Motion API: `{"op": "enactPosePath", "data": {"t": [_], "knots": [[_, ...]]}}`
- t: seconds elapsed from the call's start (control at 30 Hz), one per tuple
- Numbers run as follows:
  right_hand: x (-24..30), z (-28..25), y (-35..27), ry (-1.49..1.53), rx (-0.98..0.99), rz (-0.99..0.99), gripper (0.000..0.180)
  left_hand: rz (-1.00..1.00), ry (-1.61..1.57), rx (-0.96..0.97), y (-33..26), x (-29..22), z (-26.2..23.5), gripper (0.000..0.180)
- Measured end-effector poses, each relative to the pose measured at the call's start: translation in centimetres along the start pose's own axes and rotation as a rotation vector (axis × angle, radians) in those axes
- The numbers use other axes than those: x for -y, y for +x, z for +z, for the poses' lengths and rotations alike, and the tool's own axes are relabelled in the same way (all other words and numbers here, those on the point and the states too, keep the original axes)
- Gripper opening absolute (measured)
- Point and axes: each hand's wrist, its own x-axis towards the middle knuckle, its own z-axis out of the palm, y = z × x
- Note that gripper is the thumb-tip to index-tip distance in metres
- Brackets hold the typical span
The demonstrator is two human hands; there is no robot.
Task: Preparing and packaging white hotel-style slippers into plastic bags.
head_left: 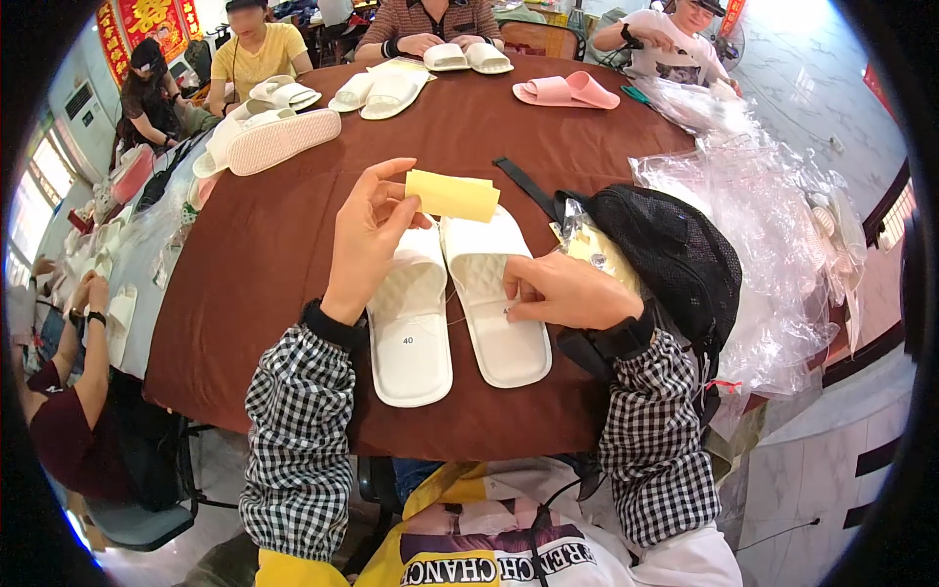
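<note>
A pair of white slide slippers lies side by side before me, the left slipper (411,367) and the right slipper (511,347), toes pointing away. Above their straps my left hand (364,235) pinches a folded piece of yellow paper (452,196) between thumb and fingers. My right hand (577,292) is closed over the right slipper's footbed, its fingertips pressed together near the printed mark. A thin pale line, like a thread, runs across the footbeds toward those fingertips. Whatever sits in that pinch is too small to make out.
A black mesh bag (675,259) and yellow papers (599,249) lie right of the slippers. Clear plastic bags (753,245) heap at the brown-covered table's (254,323) right edge. Other white slippers (284,142) and a pink pair (567,91) stand farther back. Several people sit around.
</note>
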Motion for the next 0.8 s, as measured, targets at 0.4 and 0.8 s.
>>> {"op": "enactPosePath", "data": {"t": [0.4, 0.8], "knots": [[0.0, 0.3, 0.3, -0.065, 0.014, 0.006, 0.026, -0.007, 0.012, 0.001, -0.1, 0.1, -0.1, 0.040], [-0.1, 0.4, 0.0, -0.086, -0.015, -0.001, 0.026, -0.008, 0.018, -0.005, -0.2, 0.1, -0.1, 0.039]]}}
